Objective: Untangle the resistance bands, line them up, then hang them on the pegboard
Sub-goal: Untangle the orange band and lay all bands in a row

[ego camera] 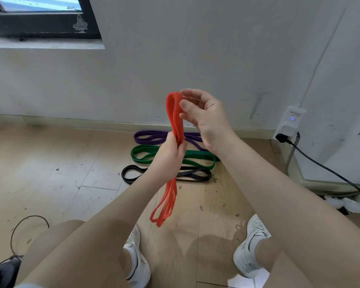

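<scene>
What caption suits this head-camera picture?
Both hands work an orange band above purple, green and black bands on the floor.

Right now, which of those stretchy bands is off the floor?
The orange band. Both hands hold it up, left hand gripping its middle, right hand at its top loop. The purple, green and black bands lie on the floor.

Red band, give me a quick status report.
Left hand gripping red band mid-length; right hand pinching its top loop. Purple, green, black bands lined up on floor. Nothing obstructing.
</scene>
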Demonstrator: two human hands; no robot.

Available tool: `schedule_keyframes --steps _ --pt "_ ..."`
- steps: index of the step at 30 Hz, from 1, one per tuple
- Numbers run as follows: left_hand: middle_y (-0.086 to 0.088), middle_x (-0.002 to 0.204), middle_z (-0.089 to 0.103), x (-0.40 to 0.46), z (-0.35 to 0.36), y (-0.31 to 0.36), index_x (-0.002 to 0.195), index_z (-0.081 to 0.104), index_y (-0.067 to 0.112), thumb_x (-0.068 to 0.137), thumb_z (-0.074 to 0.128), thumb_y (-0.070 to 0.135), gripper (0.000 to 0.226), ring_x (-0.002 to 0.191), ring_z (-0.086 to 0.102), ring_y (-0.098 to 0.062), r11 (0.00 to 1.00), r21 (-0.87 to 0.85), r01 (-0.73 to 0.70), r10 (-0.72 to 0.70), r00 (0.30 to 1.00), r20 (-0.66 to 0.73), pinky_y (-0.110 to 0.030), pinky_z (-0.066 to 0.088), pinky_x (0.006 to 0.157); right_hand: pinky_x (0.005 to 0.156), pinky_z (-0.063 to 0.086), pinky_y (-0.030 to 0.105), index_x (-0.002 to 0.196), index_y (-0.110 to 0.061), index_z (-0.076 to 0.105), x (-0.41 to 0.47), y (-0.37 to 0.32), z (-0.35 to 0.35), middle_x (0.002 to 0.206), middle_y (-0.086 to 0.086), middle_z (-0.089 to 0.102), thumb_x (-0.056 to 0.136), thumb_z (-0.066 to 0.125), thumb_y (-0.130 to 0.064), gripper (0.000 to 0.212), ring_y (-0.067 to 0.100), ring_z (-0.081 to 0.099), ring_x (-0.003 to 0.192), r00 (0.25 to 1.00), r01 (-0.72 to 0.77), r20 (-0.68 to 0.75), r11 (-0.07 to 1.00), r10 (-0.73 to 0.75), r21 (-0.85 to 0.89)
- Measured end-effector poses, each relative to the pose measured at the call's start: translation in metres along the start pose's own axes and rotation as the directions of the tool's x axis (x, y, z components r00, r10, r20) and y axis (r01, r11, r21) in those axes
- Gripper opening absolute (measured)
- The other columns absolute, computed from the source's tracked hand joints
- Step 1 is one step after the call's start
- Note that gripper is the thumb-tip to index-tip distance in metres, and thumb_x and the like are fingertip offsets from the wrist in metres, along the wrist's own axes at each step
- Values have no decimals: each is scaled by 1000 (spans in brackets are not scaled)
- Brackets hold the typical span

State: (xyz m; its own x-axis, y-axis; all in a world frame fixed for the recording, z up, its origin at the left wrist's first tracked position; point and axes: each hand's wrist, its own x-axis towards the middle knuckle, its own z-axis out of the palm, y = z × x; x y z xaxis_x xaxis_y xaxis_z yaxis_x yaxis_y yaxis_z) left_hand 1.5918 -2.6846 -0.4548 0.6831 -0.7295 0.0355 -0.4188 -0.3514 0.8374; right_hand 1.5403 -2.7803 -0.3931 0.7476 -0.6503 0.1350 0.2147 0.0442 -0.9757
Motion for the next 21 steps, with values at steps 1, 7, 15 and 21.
schedule_keyframes --steps 1,7,15,21 --pt "-1 72 48 1 -3 0 99 45 13 99 36 23 13 64 47 -16 996 -92 9 -11 1000 -14 -30 45 62 90 51 30 109 -22 57 0 5 -2 109 -4 58 89 60 -11 23 11 60 97 1000 18 -3 998 -18 -66" --pt "2 68 50 13 -23 14 91 48 16 101 32 15 19 65 51 -14 723 -684 94 -129 992 0 -38 44 78 99 46 31 139 -16 36 -46 72 -17 126 -6 56 96 49 -24 46 3 54 111 954 -157 205 946 219 -282" --pt "3 65 47 25 -43 19 89 43 16 102 29 14 20 62 53 -14 629 -777 27 -143 986 -82 -34 47 76 76 53 45 113 -25 45 -53 106 -8 80 -4 54 91 58 -26 26 18 56 73 979 -1 163 812 119 -583" --pt "0 90 66 26 -39 -35 118 43 11 102 30 22 24 89 63 -19 735 -574 362 -482 874 -67 -44 46 92 73 41 22 116 -16 55 -45 96 -36 95 -6 54 96 49 -21 21 9 51 78 973 171 228 709 -15 -684"
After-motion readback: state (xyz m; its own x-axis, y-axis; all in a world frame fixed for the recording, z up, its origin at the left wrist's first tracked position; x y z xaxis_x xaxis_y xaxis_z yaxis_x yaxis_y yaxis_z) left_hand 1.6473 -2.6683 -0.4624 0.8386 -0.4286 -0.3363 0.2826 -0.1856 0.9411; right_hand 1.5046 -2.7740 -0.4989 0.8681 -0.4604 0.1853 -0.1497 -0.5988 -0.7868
